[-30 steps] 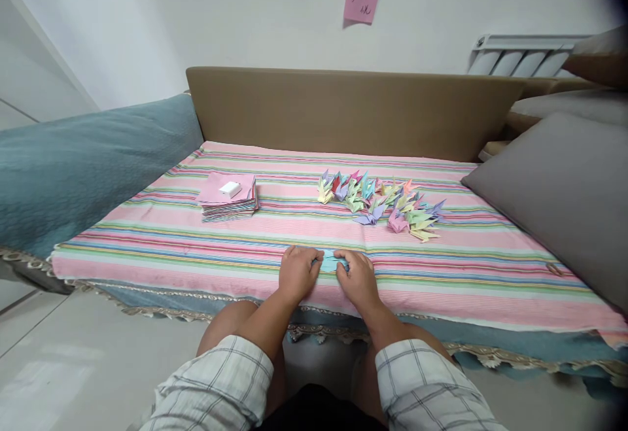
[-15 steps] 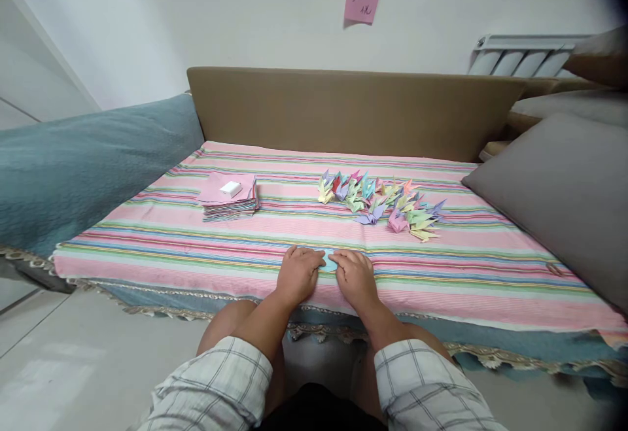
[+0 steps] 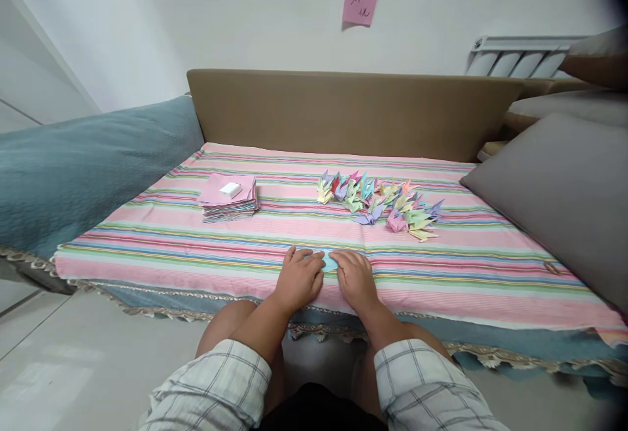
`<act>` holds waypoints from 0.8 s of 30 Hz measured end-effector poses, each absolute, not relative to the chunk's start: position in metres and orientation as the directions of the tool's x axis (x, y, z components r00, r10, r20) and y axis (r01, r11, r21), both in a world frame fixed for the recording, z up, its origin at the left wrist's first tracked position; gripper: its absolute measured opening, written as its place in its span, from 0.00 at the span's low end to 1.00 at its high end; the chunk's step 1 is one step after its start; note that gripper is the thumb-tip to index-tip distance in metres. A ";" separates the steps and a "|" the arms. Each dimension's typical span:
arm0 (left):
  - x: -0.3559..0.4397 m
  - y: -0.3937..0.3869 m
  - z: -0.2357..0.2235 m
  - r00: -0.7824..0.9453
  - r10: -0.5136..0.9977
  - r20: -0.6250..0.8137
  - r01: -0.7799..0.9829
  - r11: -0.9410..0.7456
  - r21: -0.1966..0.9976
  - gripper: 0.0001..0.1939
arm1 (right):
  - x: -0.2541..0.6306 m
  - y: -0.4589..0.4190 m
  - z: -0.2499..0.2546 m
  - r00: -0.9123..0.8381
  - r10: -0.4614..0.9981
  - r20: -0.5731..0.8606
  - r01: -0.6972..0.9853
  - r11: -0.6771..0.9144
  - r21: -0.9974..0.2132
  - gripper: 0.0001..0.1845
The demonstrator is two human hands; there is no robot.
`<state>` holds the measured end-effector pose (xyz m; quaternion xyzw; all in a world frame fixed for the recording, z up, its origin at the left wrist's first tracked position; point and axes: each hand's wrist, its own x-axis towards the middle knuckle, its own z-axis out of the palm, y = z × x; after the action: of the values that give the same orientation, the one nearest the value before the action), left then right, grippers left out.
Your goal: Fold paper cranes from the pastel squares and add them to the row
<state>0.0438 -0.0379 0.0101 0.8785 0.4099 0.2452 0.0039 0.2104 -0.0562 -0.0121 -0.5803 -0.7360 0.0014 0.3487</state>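
Note:
A small light-blue folded paper (image 3: 330, 261) lies on the striped cloth close to the front edge, partly covered by my fingers. On its left side my left hand (image 3: 300, 275) presses with fingers bent over the paper. My right hand (image 3: 354, 274) holds the right side, its thumb and fingertips closed on the paper's edge. The exact folds are too small to make out. Beyond my hands, to the right, several folded paper cranes (image 3: 375, 212) in many colours are clustered. A stack of square paper (image 3: 228, 212) sits at the left, with a small white block (image 3: 230, 189) on top.
The striped cloth (image 3: 161, 267) covers a couch seat with a brown backrest (image 3: 343, 110). A blue-covered armrest (image 3: 98, 163) bounds the left side. A grey cushion (image 3: 559, 189) leans at the right, near a small brown ring-like item (image 3: 553, 268).
My fingers have shifted inward over the blue paper, and less of it shows, in a narrower shape. The cranes and the paper stack stay where they were.

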 end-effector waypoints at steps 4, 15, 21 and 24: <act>0.044 -0.037 0.010 0.537 0.731 0.421 0.719 -0.658 0.226 0.09 | 0.210 -0.061 -0.012 -0.166 0.836 0.523 0.866 0.377 -0.328 0.18; 0.038 -0.027 0.002 0.523 0.713 0.466 0.679 -0.680 0.279 0.07 | 0.217 -0.066 -0.010 -0.290 0.883 0.369 0.885 0.394 -0.248 0.21; 0.042 -0.023 -0.002 0.530 0.635 0.562 0.675 -0.718 0.173 0.06 | 0.217 -0.065 -0.011 -0.271 0.875 0.401 0.872 0.400 -0.283 0.21; 0.045 -0.023 -0.002 0.506 0.640 0.578 0.706 -0.692 0.149 0.06 | 0.216 -0.064 -0.010 -0.251 0.864 0.437 0.860 0.407 -0.309 0.20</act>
<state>0.0446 -0.0233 -0.0022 0.8660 0.3886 0.3101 -0.0530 0.2165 -0.0641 -0.0101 -0.5447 -0.7909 0.0036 0.2789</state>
